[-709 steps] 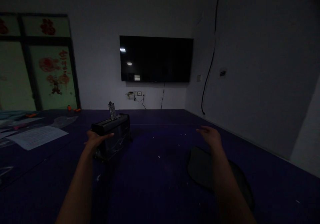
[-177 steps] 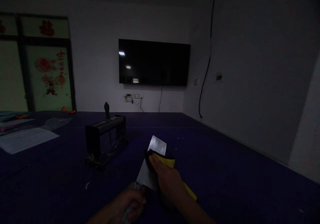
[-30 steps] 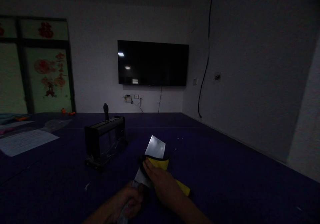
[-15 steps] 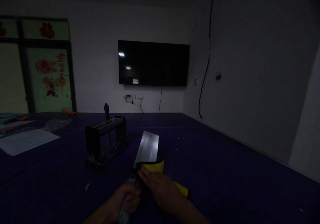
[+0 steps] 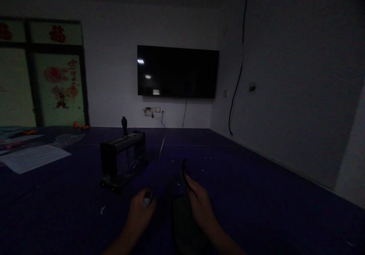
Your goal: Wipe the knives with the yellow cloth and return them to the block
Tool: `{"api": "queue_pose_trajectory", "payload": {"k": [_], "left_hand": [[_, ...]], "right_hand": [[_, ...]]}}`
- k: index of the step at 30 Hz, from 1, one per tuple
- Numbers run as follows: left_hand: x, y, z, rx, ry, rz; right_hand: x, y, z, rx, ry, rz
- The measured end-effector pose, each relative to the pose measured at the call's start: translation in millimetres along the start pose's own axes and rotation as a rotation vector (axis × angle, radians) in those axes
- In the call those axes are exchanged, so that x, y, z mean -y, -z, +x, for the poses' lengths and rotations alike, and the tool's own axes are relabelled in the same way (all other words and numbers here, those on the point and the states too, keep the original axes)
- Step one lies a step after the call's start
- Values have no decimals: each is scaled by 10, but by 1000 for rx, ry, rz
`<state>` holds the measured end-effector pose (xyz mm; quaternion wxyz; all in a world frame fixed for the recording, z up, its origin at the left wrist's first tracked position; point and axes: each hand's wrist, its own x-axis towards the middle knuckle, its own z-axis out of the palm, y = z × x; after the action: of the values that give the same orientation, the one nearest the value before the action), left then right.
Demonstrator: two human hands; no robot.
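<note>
My left hand (image 5: 140, 209) is closed around the handle of a kitchen cleaver (image 5: 161, 148). Its blade points away from me and appears nearly edge-on, as a thin light line. To the right, my right hand (image 5: 201, 201) grips a cloth (image 5: 184, 220), whose dark grey face shows as it hangs below the fingers. The cloth is apart from the blade. Ahead and to the left stands a black knife block (image 5: 122, 143) with clear sides, and a black handle (image 5: 124, 125) sticks up from its top.
Printed paper (image 5: 35, 158) and a clear plastic bag (image 5: 67, 140) lie on the dark blue surface (image 5: 256, 209) at left. Small orange things (image 5: 84, 127) sit farther back. A television (image 5: 178, 72) hangs on the wall, and a black cable (image 5: 238, 80) dangles at right.
The cleaver has turned from showing its broad face to edge-on. My right hand has moved right, off the blade, with the cloth; its yellow side no longer shows.
</note>
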<state>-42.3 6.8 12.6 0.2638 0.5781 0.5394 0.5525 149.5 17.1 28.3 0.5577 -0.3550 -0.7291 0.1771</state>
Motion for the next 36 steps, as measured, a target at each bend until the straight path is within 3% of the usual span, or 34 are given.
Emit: {"api": "queue_pose_trajectory", "payload": {"k": [2, 5, 11, 17, 21, 26, 28, 31, 36], "left_hand": [[-13, 51, 17, -20, -69, 232], [-28, 72, -13, 98, -84, 444], [-98, 4, -119, 312, -69, 675], [-92, -29, -141, 367, -71, 714], [-75, -60, -165, 328, -103, 571], [-5, -145, -190, 329, -86, 246], [25, -174, -190, 409, 14, 38], [-4, -162, -199, 594, 272, -280], [-115, -70, -235, 896, 549, -509]], "right_hand": [[73, -35, -9, -4, -113, 190], [156, -106, -44, 19, -246, 376], [243, -189, -70, 29, -334, 365], [199, -213, -67, -117, -448, 338], [195, -199, -55, -239, -484, 301], [126, -116, -11, -216, -512, 377], [52, -82, 3, -218, -513, 374], [-46, -54, 18, -211, -533, 414], [-33, -60, 36, -160, -574, 519]]}}
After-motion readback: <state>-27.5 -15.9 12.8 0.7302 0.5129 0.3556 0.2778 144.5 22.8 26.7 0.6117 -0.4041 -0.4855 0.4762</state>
